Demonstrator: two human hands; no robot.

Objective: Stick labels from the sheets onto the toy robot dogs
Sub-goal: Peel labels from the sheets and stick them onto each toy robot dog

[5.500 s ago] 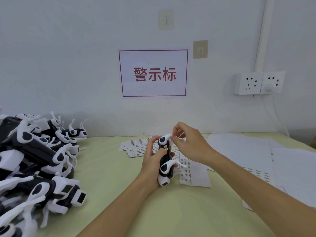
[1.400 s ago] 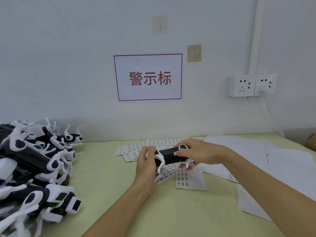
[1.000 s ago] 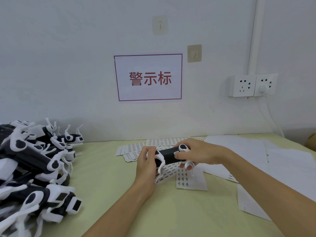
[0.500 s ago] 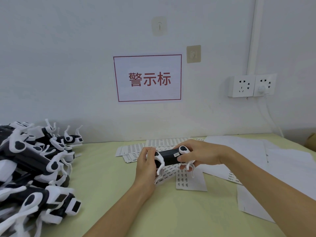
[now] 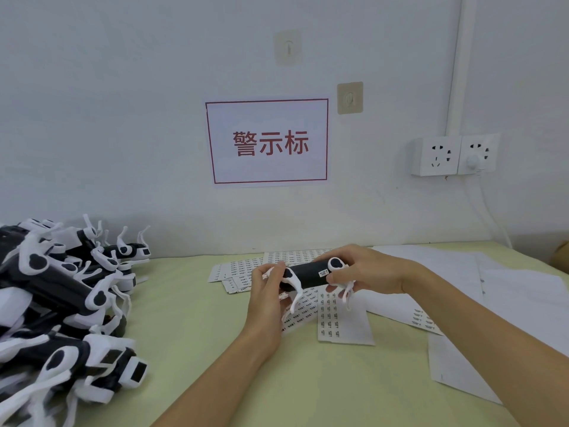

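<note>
I hold a black-and-white toy robot dog (image 5: 308, 274) level above the table, its white legs hanging down. My left hand (image 5: 266, 291) grips its left end. My right hand (image 5: 363, 269) grips its right end, with the thumb beside a small label (image 5: 323, 272) stuck on the black body. Label sheets (image 5: 341, 315) with rows of small stickers lie on the table under and behind the dog.
A big pile of black-and-white robot dogs (image 5: 61, 303) fills the table's left side. Blank white sheets (image 5: 508, 303) cover the right side. The wall close behind carries a red-framed sign (image 5: 268, 141) and power sockets (image 5: 455, 155).
Several seconds ago the dog stood upright in my left hand with my right hand at its top. It now lies level between both hands, and has hardly moved over the last second.
</note>
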